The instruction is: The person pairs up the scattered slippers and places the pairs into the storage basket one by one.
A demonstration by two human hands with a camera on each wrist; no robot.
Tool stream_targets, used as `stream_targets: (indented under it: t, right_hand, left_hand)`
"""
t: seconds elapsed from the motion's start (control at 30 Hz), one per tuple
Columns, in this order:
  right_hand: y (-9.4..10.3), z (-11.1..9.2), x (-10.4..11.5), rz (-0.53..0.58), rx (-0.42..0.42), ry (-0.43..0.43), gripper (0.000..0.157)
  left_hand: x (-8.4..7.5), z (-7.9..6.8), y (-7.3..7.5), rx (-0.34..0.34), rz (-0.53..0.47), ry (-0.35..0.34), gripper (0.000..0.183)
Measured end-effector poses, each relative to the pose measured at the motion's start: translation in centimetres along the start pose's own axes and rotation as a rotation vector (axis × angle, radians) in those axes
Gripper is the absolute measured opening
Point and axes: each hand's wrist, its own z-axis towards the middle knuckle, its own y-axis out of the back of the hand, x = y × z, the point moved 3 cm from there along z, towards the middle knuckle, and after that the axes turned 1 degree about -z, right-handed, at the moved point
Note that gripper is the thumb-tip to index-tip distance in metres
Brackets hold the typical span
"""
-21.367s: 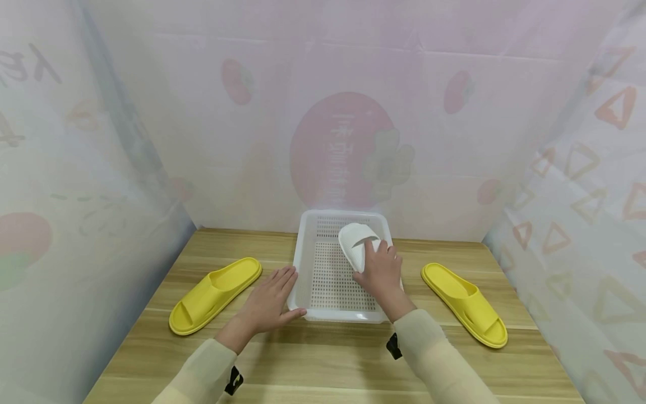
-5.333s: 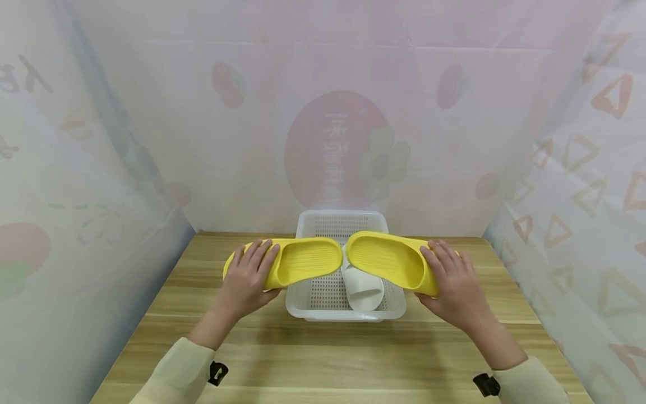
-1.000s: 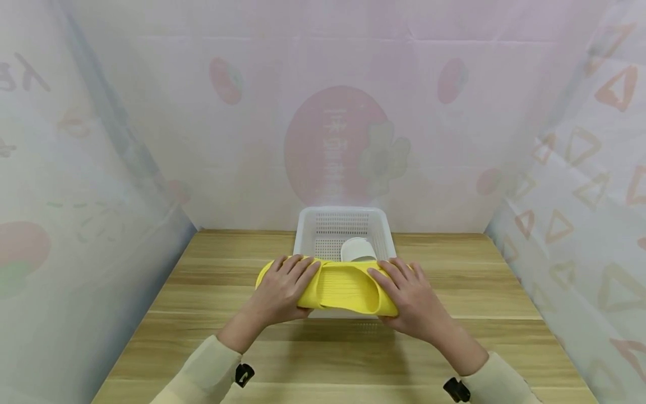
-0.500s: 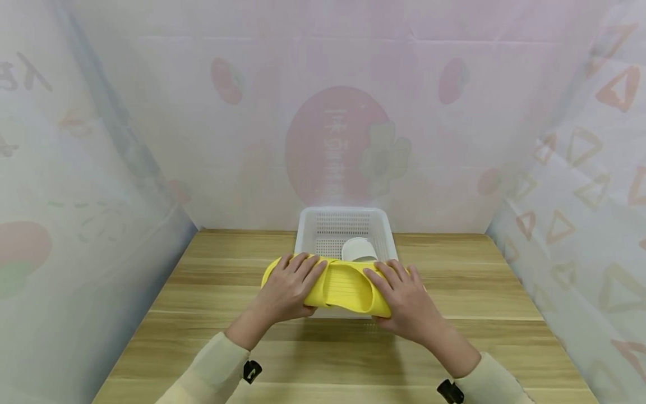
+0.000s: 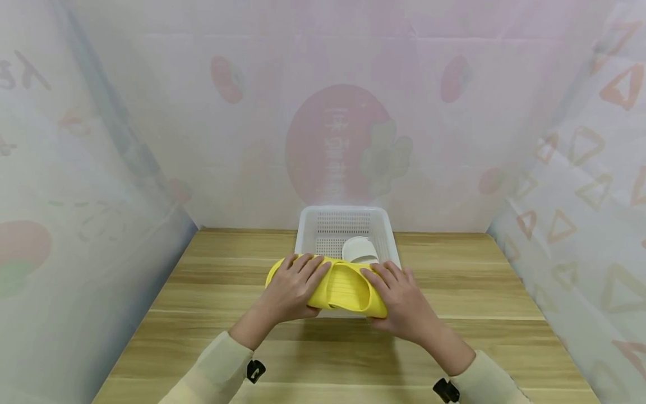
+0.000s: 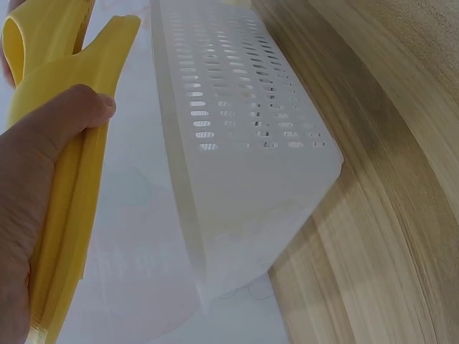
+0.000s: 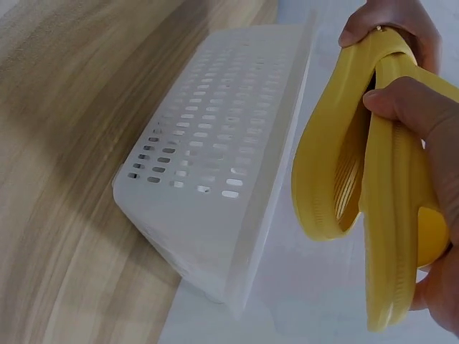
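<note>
Two yellow slippers point(image 5: 347, 285) overlap, one fitted partly into the other, and are held crosswise above the near end of a white perforated basket point(image 5: 343, 209). My left hand point(image 5: 294, 289) grips the left end, fingers over the top; its thumb presses the slipper's edge in the left wrist view. The right hand point(image 5: 404, 303) holds the other end, with its thumb on the yellow sole point(image 7: 391, 236) in the right wrist view. Inside the basket lies a white slipper point(image 5: 359, 248), its near part hidden behind the yellow pair.
The basket stands on a wood-grain table point(image 5: 237, 258) close to the back wall. Printed cloth walls point(image 5: 252, 140) enclose the table at the back and both sides. Black wrist straps point(image 5: 255, 371) show at the cuffs.
The yellow slippers, first on the table, then held separately, are now fitted together. Over the last second the hands drew closer, sliding them further into each other. The white slipper was released in the basket.
</note>
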Motion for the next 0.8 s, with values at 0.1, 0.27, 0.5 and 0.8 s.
stream_targets:
  t: [0.1, 0.27, 0.5, 0.8]
  right_hand:
    - [0.04, 0.04, 0.13, 0.006, 0.001, 0.001, 0.1]
    - [0.08, 0.11, 0.34, 0.017, -0.005, 0.006, 0.099]
    - [-0.04, 0.13, 0.28, 0.022, -0.011, 0.007, 0.099]
    - [0.25, 0.08, 0.08, 0.033, 0.001, -0.004, 0.101]
  left_hand:
    - [-0.08, -0.02, 0.05, -0.011, -0.006, 0.0, 0.095]
    - [-0.12, -0.1, 0.0, -0.029, -0.013, -0.002, 0.094]
    - [-0.05, -0.07, -0.08, -0.037, -0.017, -0.001, 0.091]
    - [-0.03, -0.02, 0.02, -0.027, -0.026, 0.001, 0.091]
